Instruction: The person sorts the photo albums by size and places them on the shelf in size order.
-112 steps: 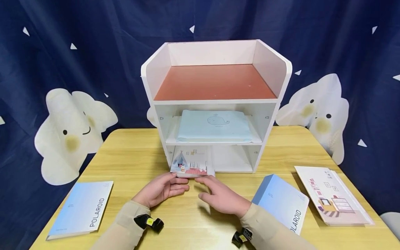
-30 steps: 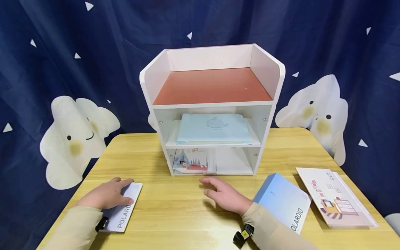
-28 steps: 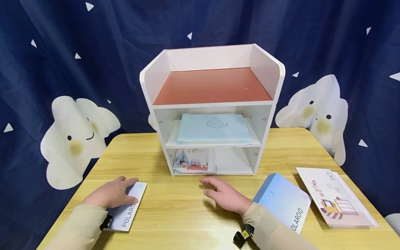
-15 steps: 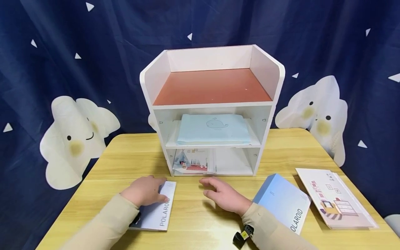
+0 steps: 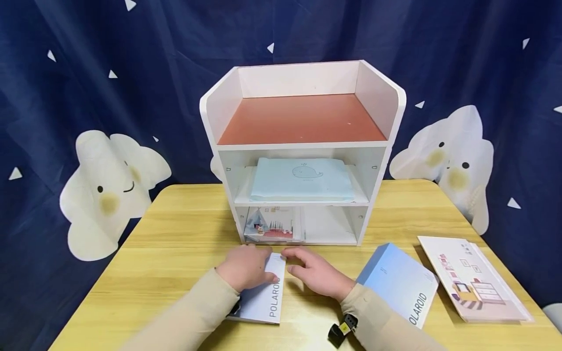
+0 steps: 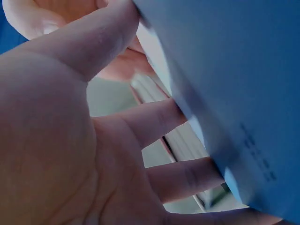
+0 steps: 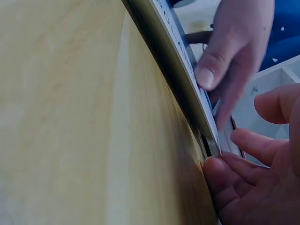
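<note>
Head view: left hand (image 5: pixel 246 269) covers the 9 o'clock side of the gripped box (image 5: pixel 262 304); fine print (image 5: pixel 279 259) near its 1 o'clock corner is unreadable. Right sleeve (image 5: pixel 388 321) blocks the second box (image 5: pixel 399 287) at 7 o'clock (first letter gone). White shape (image 5: pixel 555 312), 4 o'clock, edge-cropped. Left-wrist view: lettering (image 6: pixel 258 152) blurred. Right-wrist view: right hand (image 7: pixel 262 176) cropped, 4 o'clock.

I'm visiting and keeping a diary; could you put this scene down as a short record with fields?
Left hand: holds a POLAROID book
Right hand: by that book's far right corner; contact unclear
White shelf, middle: pale blue whale-print book
White shelf, bottom left: tent-picture book
Table, right: second POLAROID book, partly behind the right sleeve; room-picture book
</note>
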`<state>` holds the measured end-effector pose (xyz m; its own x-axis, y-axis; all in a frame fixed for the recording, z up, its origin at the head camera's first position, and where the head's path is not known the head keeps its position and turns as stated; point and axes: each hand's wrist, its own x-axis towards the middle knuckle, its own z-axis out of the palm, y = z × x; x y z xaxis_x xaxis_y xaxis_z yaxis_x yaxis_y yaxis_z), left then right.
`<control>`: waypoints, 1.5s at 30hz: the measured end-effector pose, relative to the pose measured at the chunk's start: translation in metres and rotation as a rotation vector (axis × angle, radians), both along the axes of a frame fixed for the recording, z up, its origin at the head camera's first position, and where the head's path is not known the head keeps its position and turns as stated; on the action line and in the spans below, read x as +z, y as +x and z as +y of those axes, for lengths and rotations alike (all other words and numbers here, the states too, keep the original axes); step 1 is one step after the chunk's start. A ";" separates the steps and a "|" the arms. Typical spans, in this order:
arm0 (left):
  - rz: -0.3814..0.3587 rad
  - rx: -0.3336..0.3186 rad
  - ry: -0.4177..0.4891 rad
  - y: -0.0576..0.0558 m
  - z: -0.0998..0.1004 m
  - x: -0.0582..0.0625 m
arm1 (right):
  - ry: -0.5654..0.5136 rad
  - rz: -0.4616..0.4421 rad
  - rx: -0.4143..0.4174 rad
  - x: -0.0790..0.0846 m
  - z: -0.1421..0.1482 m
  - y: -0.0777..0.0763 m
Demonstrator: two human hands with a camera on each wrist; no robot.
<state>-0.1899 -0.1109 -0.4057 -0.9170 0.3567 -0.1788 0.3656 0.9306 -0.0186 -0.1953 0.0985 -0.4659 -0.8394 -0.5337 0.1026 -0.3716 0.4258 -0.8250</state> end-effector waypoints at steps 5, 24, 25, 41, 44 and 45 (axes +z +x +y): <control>0.010 -0.012 0.004 0.000 0.017 0.001 | -0.008 -0.006 -0.003 0.001 -0.001 0.000; -0.137 0.060 0.376 -0.014 -0.039 -0.001 | -0.119 -0.208 -0.022 0.013 0.001 -0.002; -0.154 0.075 0.421 -0.015 -0.046 -0.002 | -0.139 -0.238 -0.027 0.015 0.003 -0.001; -0.570 0.210 0.981 -0.029 -0.097 -0.030 | -0.671 -0.865 0.096 0.008 0.032 0.021; -0.565 0.167 0.971 -0.028 -0.093 -0.030 | -0.714 -0.888 0.116 0.004 0.029 0.021; -0.564 0.158 0.971 -0.028 -0.092 -0.031 | -0.733 -0.891 0.112 0.003 0.028 0.022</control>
